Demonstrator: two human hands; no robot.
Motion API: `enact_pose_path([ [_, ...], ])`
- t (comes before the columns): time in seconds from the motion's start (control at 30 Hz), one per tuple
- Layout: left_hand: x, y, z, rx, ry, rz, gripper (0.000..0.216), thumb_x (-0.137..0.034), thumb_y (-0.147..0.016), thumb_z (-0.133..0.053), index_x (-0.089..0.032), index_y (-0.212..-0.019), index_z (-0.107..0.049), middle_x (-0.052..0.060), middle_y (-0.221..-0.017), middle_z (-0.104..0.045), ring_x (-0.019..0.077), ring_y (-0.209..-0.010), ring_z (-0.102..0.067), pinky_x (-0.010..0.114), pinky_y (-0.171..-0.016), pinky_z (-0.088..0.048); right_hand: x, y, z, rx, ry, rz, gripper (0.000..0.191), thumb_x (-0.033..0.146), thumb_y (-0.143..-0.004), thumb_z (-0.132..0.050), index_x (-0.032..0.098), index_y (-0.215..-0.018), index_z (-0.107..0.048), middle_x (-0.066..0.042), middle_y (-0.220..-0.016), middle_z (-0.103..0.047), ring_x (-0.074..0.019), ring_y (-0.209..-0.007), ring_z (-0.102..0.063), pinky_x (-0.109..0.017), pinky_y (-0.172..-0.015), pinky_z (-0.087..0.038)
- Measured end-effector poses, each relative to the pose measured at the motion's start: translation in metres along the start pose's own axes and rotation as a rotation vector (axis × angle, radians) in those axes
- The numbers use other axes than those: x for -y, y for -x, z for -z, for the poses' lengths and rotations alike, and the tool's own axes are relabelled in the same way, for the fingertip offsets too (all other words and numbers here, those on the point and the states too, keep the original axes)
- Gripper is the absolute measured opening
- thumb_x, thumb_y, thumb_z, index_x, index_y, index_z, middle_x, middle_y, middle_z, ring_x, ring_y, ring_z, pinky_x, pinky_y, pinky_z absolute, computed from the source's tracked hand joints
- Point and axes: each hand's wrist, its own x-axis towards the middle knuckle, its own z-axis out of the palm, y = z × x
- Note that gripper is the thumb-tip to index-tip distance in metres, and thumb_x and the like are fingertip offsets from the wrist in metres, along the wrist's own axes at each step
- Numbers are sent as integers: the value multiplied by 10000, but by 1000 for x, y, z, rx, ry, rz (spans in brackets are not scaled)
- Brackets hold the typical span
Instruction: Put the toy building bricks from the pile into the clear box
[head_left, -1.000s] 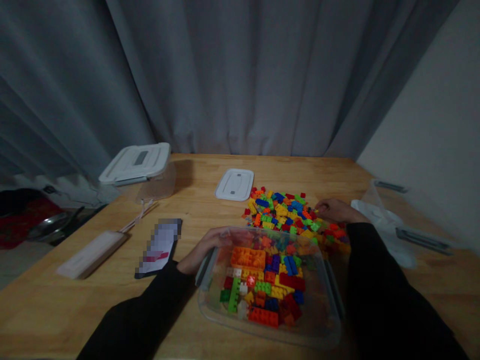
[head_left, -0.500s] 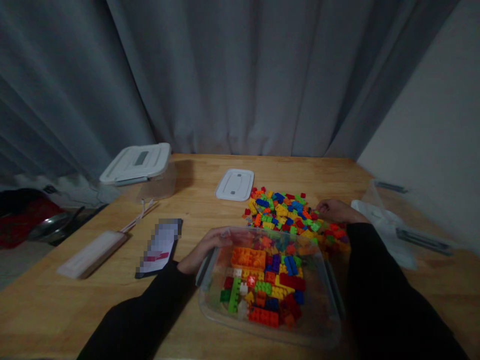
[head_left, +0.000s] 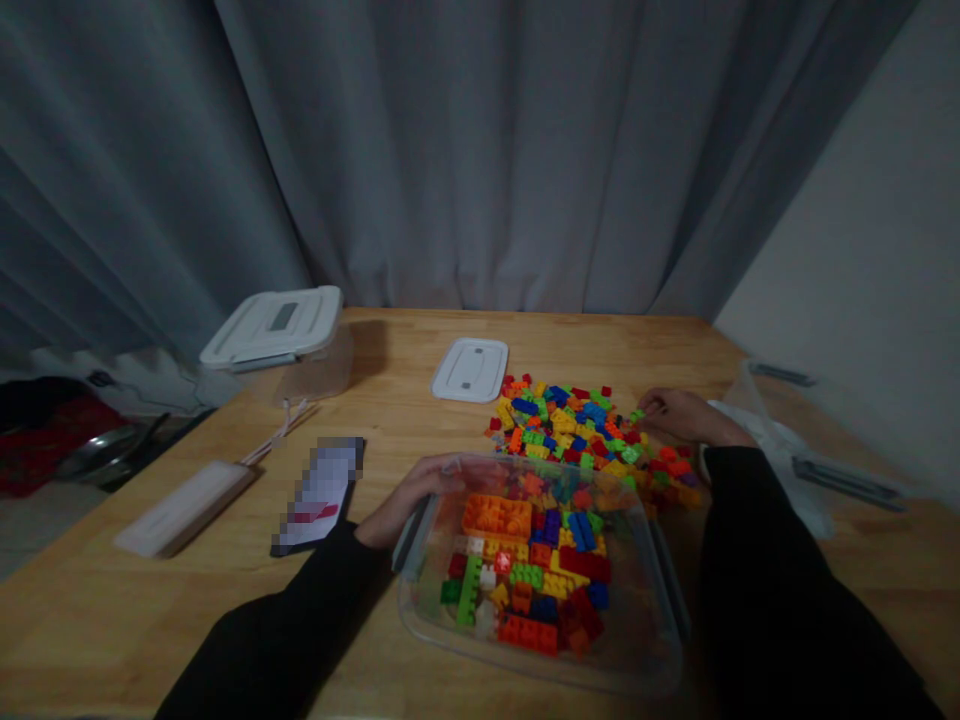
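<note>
slightly, the right hand has drawn back toward its own side over the last second, and a small green brick now shows at its fingertips, by the right edge of the loose brick pile. its fingers are curled close together, with little gap between them; whether they pinch that brick or merely touch it, i cannot tell (the light is dim and the piece is tiny). the left hand hasn't moved: its fingers lie bent over the far left corner of the clear tub, though how firmly they grip is not shown. the tub sits nearest the body, just in front of the pile, and the bricks inside it look the same as a moment ago. so, as i judge it, the change is all out at the pile, with one hand working there while the other steadies the tub.
</note>
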Motion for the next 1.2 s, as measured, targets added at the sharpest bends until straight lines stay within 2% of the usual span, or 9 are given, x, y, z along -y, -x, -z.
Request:
enact_pose_path([
  [0.27, -7, 1, -4, -4, -7, 16, 461, -147, -818, -560, -149, -1231, -765, 135, -1280, -762, 344, -1224, -682, 477, -1130, -435, 37, 20, 16, -46, -41, 126, 255, 389, -800, -687, 200, -971, -671, -82, -898, -756, -219, -804, -678, -313, -709, -513],
  [0.37, -4, 1, -2, -1, -16, 17, 465, -147, -820, -558, -141, -1239, -760, 137, -1292, -756, 348, -1246, -670, 481, -1138, -427, 61, 35, 24, -56, -34, 192, 284, 415, -850, -649, 200, -1036, -670, -82, -916, -762, -220, -812, -686, -322, -730, -519],
  [0.53, -3, 0, -2, 4, 3, -12, 457, -153, -824, -549, -136, -1225, -766, 141, -1237, -780, 344, -1212, -689, 501, -1133, -427, 110, 69, 32, -40, 6, 315, 359, 449, -887, -653, 217, -1158, -686, -89, -1114, -757, -239, -956, -693, -336, -829, -526],
  [0.63, -6, 0, -4, 12, 2, -21, 460, -129, -803, -545, -142, -1197, -782, 140, -1230, -783, 346, -1209, -689, 505, -1132, -425, 135, 87, 28, 14, 22, 429, 353, 472, -924, -633, 235, -1180, -690, -73, -1156, -746, -231, -1006, -685, -336, -882, -511],
  [0.77, -8, -1, -6, 22, 9, -16, 439, -156, -825, -551, -141, -1199, -781, 147, -1264, -767, 355, -1221, -680, 509, -1131, -426, 159, 105, 20, 95, 32, 558, 311, 463, -965, -610, 243, -1170, -689, -58, -1155, -738, -216, -1017, -675, -329, -869, -494],
  [1.03, -9, -1, -7, 54, 17, -21, 440, -152, -830, -544, -148, -1200, -781, 150, -1291, -754, 367, -1228, -676, 525, -1130, -423, 186, 132, -1, 258, -31, 608, 306, 381, -980, -613, 287, -1271, -634, -31, -1194, -732, -204, -1015, -682, -316, -833, -490],
  [1.1, -9, -1, -7, 41, -1, -21, 439, -144, -832, -541, -147, -1199, -782, 148, -1279, -760, 365, -1225, -679, 513, -1129, -425, 188, 134, -8, 263, 0, 632, 264, 318, -971, -617, 282, -1231, -647, -23, -1160, -738, -199, -997, -680, -310, -819, -477],
  [1.2, -9, -1, -7, 43, 16, -19, 442, -140, -825, -538, -148, -1192, -785, 146, -1261, -769, 362, -1195, -695, 510, -1119, -438, 191, 135, -19, 279, 47, 677, 125, 234, -950, -613, 233, -1065, -662, -26, -1031, -739, -178, -894, -664, -294, -751, -445],
])
